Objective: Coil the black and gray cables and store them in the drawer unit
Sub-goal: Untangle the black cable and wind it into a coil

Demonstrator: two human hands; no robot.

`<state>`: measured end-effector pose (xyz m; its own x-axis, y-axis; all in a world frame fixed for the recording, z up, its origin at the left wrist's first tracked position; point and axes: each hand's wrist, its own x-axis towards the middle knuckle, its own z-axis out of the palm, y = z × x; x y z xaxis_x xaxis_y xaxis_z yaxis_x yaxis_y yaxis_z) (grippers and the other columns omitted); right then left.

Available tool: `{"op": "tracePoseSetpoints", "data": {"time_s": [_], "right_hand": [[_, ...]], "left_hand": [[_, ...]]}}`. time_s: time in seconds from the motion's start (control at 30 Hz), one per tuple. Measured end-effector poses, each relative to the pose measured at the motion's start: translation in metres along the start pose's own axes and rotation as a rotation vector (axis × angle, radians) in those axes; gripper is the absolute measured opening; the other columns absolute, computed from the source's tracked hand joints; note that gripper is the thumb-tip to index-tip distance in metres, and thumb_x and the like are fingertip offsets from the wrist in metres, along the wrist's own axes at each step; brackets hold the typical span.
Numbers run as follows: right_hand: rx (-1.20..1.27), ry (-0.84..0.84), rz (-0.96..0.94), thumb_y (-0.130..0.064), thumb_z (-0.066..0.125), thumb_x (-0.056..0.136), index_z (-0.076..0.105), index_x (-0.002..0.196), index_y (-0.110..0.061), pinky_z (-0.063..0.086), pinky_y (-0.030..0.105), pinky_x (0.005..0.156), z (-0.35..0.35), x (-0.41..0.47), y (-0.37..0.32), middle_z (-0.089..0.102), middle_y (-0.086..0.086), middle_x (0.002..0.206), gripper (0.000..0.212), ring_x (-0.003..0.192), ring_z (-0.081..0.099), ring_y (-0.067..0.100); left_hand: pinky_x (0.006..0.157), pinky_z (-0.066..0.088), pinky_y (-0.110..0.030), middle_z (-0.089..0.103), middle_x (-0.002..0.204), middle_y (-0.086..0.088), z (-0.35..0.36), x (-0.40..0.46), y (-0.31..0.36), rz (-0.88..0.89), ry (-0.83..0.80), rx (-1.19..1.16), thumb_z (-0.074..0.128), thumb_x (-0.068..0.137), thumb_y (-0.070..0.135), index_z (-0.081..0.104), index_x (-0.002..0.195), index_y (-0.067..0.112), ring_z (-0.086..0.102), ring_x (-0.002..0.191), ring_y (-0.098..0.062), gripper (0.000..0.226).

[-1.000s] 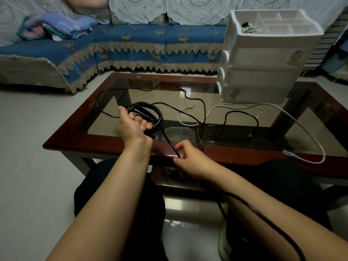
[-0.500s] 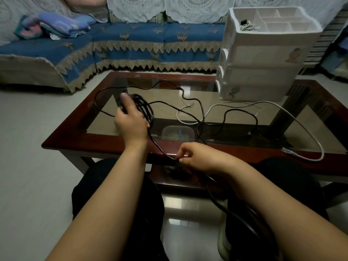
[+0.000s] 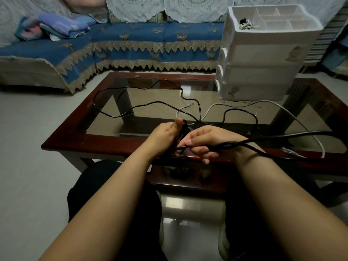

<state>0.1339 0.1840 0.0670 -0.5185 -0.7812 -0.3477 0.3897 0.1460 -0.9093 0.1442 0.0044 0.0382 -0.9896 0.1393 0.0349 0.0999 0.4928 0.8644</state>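
My left hand (image 3: 164, 137) grips the coiled part of the black cable (image 3: 120, 116), thumb up; the coil is mostly hidden between my hands. My right hand (image 3: 205, 143) curls round a loose strand of the same cable, which runs off right over my wrist. The rest of the black cable loops across the glass table (image 3: 160, 102). A gray cable (image 3: 293, 114) lies uncoiled on the right half of the table. The white drawer unit (image 3: 263, 59) stands at the table's far right, its drawers closed.
The unit's open top tray (image 3: 273, 17) holds a small tangle of wires in its left compartment. A blue-covered sofa (image 3: 131, 44) runs behind the table, with folded blankets (image 3: 56, 25) at its left. Bare floor lies left of the table. My knees are under the near edge.
My left hand brought the coil from the table's left toward the near edge, meeting my right hand. My right hand rose and swung a strand across its wrist.
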Motion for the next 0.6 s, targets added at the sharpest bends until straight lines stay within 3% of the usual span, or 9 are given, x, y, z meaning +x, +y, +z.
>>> {"op": "tracePoseSetpoints", "data": {"time_s": [0.1,0.2,0.27,0.33,0.4,0.47,0.5,0.6], "right_hand": [[0.214,0.021,-0.053,-0.009,0.046,0.09,0.061,0.107,-0.003,0.04,0.018,0.036,-0.009,0.003,0.001,0.042,-0.002,0.046,0.023,0.027,0.034,0.003],[0.39,0.022,-0.079,-0.014,0.048,0.09,0.06,0.114,-0.01,0.037,0.015,0.038,-0.017,0.007,0.005,0.042,-0.005,0.05,0.027,0.029,0.034,0.002],[0.518,-0.015,-0.075,-0.016,0.05,0.093,0.062,0.112,-0.012,0.037,0.014,0.039,-0.021,0.01,0.009,0.044,-0.005,0.055,0.022,0.032,0.035,0.001],[0.671,-0.088,-0.051,-0.019,0.05,0.094,0.061,0.104,-0.012,0.041,0.014,0.04,-0.024,0.012,0.011,0.048,-0.003,0.058,0.017,0.033,0.039,0.003],[0.814,-0.088,-0.044,-0.023,0.047,0.095,0.062,0.098,-0.009,0.041,0.01,0.041,-0.027,0.014,0.012,0.055,-0.001,0.061,0.021,0.034,0.043,0.004],[0.886,0.027,-0.094,-0.03,0.04,0.098,0.063,0.104,-0.005,0.037,0.007,0.044,-0.025,0.015,0.01,0.064,0.004,0.07,0.035,0.038,0.046,0.004],[0.872,0.11,-0.15,-0.031,0.034,0.1,0.06,0.111,-0.003,0.043,0.01,0.047,-0.023,0.016,0.008,0.068,0.006,0.075,0.04,0.043,0.051,0.005],[0.664,0.4,-0.354,-0.029,0.026,0.104,0.048,0.121,-0.005,0.058,0.032,0.075,-0.021,0.019,0.004,0.071,0.011,0.097,0.037,0.078,0.069,0.018]], "left_hand": [[0.05,0.048,-0.022,0.056,0.051,0.001,-0.001,-0.006,0.004,-0.1,-0.147,-0.166,0.017,0.075,0.073,0.062,0.079,0.013,0.058,0.045,-0.01,0.075],[0.046,0.046,-0.023,0.051,0.051,-0.002,0.0,-0.012,0.008,-0.055,-0.223,-0.225,0.014,0.079,0.069,0.063,0.104,0.036,0.051,0.044,-0.012,0.064],[0.042,0.04,-0.021,0.047,0.049,0.0,0.004,-0.014,0.01,-0.033,-0.245,-0.239,0.016,0.076,0.071,0.066,0.089,0.044,0.045,0.041,-0.01,0.059],[0.041,0.033,-0.02,0.041,0.049,0.004,0.005,-0.017,0.013,-0.049,-0.285,-0.314,0.027,0.071,0.074,0.057,0.063,0.033,0.037,0.04,-0.008,0.052],[0.041,0.03,-0.02,0.038,0.053,0.004,0.003,-0.016,0.012,-0.063,-0.281,-0.377,0.045,0.071,0.069,0.046,0.067,0.021,0.033,0.043,-0.009,0.048],[0.041,0.029,-0.021,0.037,0.054,0.003,-0.001,-0.013,0.009,-0.114,-0.184,-0.386,0.054,0.076,0.059,0.044,0.071,0.017,0.033,0.043,-0.01,0.044],[0.041,0.027,-0.021,0.036,0.053,0.004,-0.002,-0.011,0.009,-0.162,-0.12,-0.413,0.053,0.078,0.058,0.042,0.069,0.017,0.031,0.042,-0.009,0.044],[0.037,0.021,-0.02,0.029,0.046,0.006,-0.007,-0.005,0.005,-0.325,0.052,-0.663,0.052,0.083,0.06,0.041,0.06,0.019,0.025,0.035,-0.007,0.049]]}}
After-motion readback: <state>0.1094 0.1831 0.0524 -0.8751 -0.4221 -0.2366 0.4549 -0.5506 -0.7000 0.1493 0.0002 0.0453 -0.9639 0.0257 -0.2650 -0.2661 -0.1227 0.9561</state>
